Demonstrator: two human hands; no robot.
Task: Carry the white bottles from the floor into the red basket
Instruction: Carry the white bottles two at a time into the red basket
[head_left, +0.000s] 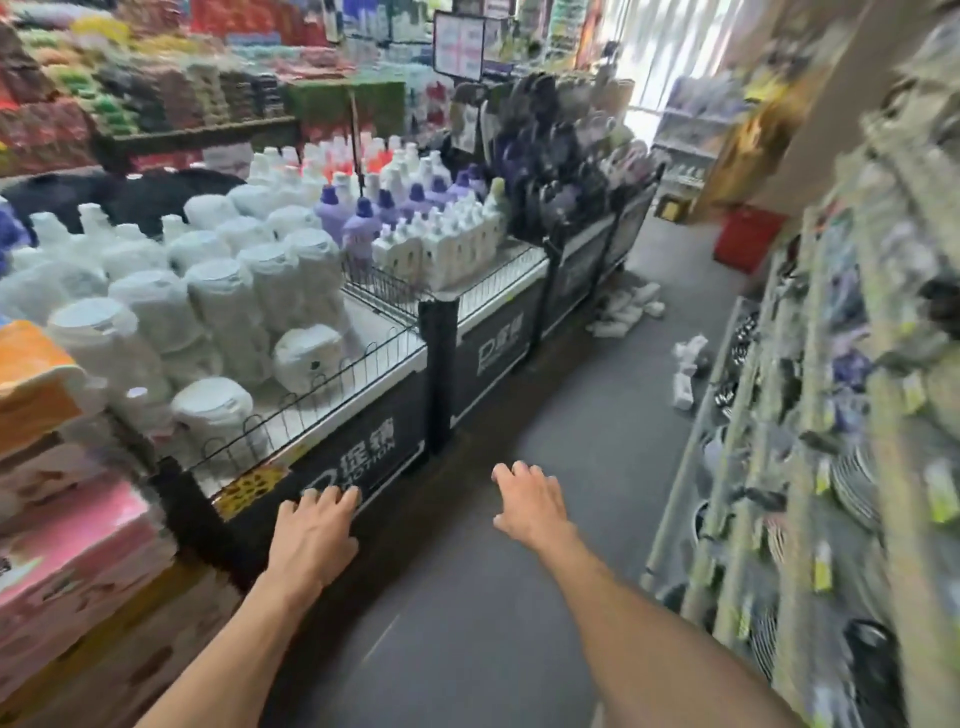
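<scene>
Grey aisle floor (571, 441) runs between a long black wire-railed display stand (363, 457) and a tall rack of hanging goods (831, 415), with the red plastic basket (748, 239) at its far end. White plastic bottles (626, 306) lie heaped on the floor by the stand's far foot, well short of the basket. The left hand (311, 535) and right hand (530, 504) reach forward palm-down, fingers loosely spread, holding nothing.
</scene>
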